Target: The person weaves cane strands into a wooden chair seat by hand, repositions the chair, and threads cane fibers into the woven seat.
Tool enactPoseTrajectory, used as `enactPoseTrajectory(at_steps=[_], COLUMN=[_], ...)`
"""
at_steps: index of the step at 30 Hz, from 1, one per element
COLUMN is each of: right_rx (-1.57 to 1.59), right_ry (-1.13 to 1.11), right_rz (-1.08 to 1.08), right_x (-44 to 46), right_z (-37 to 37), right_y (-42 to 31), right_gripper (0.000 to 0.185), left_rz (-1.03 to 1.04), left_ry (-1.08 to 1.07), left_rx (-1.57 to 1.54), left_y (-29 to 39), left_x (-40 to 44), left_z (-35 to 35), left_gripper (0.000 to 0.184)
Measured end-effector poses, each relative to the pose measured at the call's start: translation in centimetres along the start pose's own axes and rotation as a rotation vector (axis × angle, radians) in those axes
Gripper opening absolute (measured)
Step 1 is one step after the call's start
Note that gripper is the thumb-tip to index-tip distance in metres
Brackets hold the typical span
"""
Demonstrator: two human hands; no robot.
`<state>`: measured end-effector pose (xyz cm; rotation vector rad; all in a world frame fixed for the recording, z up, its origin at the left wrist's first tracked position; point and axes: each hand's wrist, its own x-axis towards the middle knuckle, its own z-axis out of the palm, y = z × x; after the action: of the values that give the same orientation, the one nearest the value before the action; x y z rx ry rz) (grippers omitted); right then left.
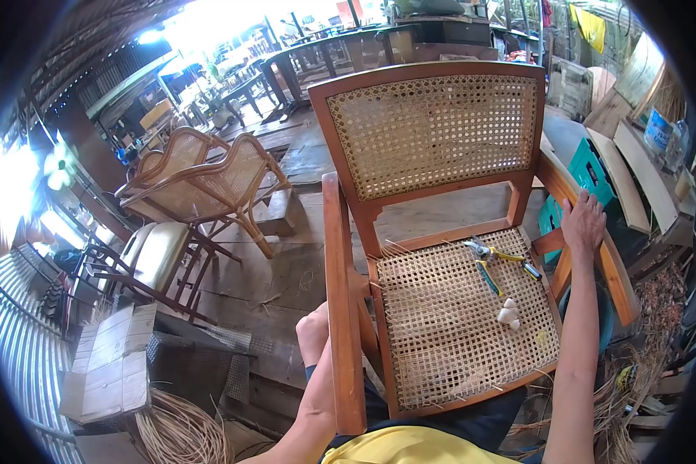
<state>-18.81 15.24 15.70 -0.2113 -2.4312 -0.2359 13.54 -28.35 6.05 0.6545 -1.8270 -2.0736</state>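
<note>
A wooden armchair [349, 309] with a woven cane back [441, 131] and a cane seat [448, 340] stands right in front of me. My right hand [584, 222] is closed over its right armrest [615, 278]. My left forearm passes behind the left armrest, which hides my left hand. Pruning shears [485, 253] with yellow and green handles lie spread on the seat. Several small whitish pieces [508, 315] sit beside them, too small to name. Loose cane ends stick out along the seat's front and back edges.
Rattan chairs [201, 185] and a cushioned seat [158, 255] stand to the left. Nearer are a flattened cardboard box [112, 363] and a coil of cane strands [182, 433]. A green crate [591, 174], boards [646, 178] and loose fibre scraps [649, 309] crowd the right side.
</note>
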Motion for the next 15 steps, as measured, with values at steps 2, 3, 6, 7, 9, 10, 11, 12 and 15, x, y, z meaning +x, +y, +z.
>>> enactPoseTrajectory(at_steps=[2, 3, 6, 7, 9, 10, 11, 12, 15], right_rx=[0.007, 0.008, 0.006, 0.003, 0.001, 0.005, 0.008, 0.008, 0.004], right_ry=[0.007, 0.006, 0.013, 0.008, 0.003, 0.006, 0.009, 0.009, -0.004], right_rz=[-0.005, -0.005, -0.007, -0.007, -0.008, -0.007, -0.007, -0.006, -0.009], right_x=[-0.02, -0.02, -0.04, -0.03, -0.03, -0.06, -0.05, -0.03, 0.03], right_z=[0.03, 0.11, 0.23, 0.18, 0.04, -0.07, -0.15, -0.24, -0.38], right_y=[0.04, 0.06, 0.08, 0.08, 0.04, 0.02, -0.03, -0.08, -0.01], right_gripper=[0.046, 0.046, 0.047, 0.047, 0.046, 0.046, 0.046, 0.046, 0.045], left_rz=[-0.005, -0.005, -0.005, -0.008, -0.009, -0.008, -0.008, -0.009, -0.014], left_ry=[0.004, 0.004, 0.010, 0.009, 0.008, 0.007, 0.009, 0.007, 0.004], left_rx=[0.004, 0.005, 0.011, 0.013, 0.015, 0.019, 0.017, 0.020, 0.023], left_y=[-0.17, -0.16, -0.12, -0.12, -0.05, -0.01, -0.04, -0.10, -0.22], left_x=[-0.13, -0.07, -0.04, 0.01, 0.06, 0.20, 0.27, 0.18, 0.36], left_z=[-0.03, 0.00, -0.04, -0.06, -0.04, 0.03, -0.03, -0.03, 0.00], left_gripper=[0.037, 0.037, 0.036, 0.036, 0.036, 0.036, 0.035, 0.035, 0.035])
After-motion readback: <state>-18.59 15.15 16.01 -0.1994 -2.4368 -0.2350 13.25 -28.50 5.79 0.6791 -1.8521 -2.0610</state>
